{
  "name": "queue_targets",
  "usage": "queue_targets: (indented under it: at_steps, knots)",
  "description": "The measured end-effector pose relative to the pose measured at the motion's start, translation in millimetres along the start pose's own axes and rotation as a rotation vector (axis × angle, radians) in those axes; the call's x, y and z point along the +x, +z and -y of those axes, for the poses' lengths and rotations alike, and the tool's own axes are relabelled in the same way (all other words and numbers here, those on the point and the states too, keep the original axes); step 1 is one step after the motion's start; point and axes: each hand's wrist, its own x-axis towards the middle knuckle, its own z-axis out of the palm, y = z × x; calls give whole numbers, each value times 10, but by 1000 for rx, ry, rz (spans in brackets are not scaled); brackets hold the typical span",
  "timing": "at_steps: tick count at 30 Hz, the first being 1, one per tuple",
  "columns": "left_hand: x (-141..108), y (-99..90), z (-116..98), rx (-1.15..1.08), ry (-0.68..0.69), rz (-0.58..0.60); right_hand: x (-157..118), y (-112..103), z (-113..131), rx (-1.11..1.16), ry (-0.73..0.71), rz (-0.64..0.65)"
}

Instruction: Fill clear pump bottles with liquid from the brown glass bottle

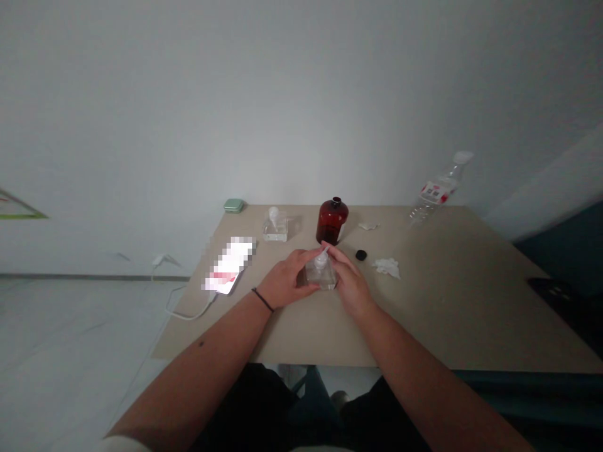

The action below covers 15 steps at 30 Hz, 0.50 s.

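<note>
A clear, square glass bottle [321, 277] stands on the table between my hands, with a small whitish translucent piece [322, 258] at its neck. I cannot make out whether that piece is a stopper or a funnel. My left hand [288, 279] grips the bottle from the left, thumb low at the front and fingers round the back. From the right, my right hand [351, 279] is wrapped against its side, with the fingertips close to the neck. Just behind stands a brown glass bottle [331, 221] without a cap, dark liquid low inside it.
Behind left, a second clear bottle [275, 227] has a white round top. A charging phone [230, 267] and a green case [233, 206] are on the left. To the right lie a black cap [360, 255], crumpled tissue [387, 267] and a tilted plastic bottle [438, 190].
</note>
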Motion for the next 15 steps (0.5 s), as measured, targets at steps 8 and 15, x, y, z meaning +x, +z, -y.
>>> queue_targets:
  at_steps: [8, 15]
  knots:
    - [-6, 4, 1, 27, -16, 3, -10, -10, 51, 168, 74, -49]
    - [-5, -6, 2, 30, -27, 9, -26, -21, 24, 30, 7, 27]
